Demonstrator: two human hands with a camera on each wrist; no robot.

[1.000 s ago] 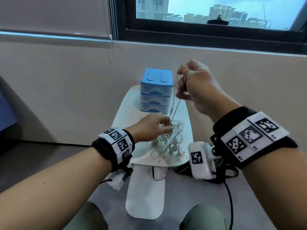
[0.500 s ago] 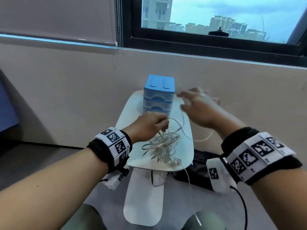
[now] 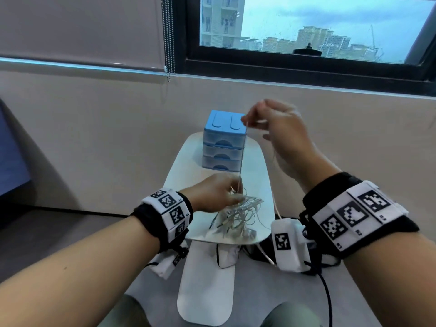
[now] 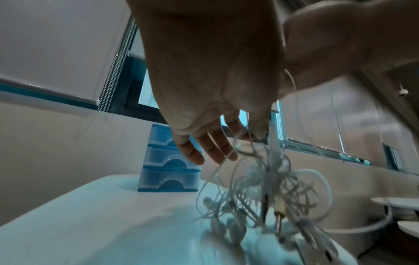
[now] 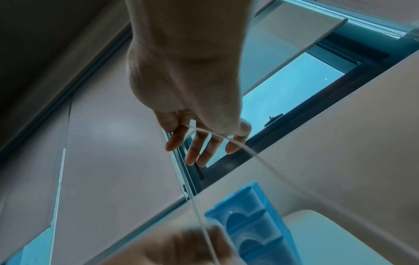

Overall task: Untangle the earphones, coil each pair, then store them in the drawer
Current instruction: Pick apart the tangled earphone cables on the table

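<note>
Right hand (image 3: 280, 135) fingers pinch one white cable (image 3: 243, 156) taut, upper centre of frame. Left hand (image 3: 212, 193) fingers clamp the tangled earphones (image 3: 238, 217) at centre — the bundle hangs onto the white desk (image 3: 186, 175), before the blue three-drawer organizer (image 3: 223, 142), drawers closed.

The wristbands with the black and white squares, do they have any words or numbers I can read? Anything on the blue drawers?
Left wristband: square code patterns, tiny print beside them too small to read.
Right wristband: the same, tiny print too blurred to read.
Blue drawers: no words or numbers.
</note>
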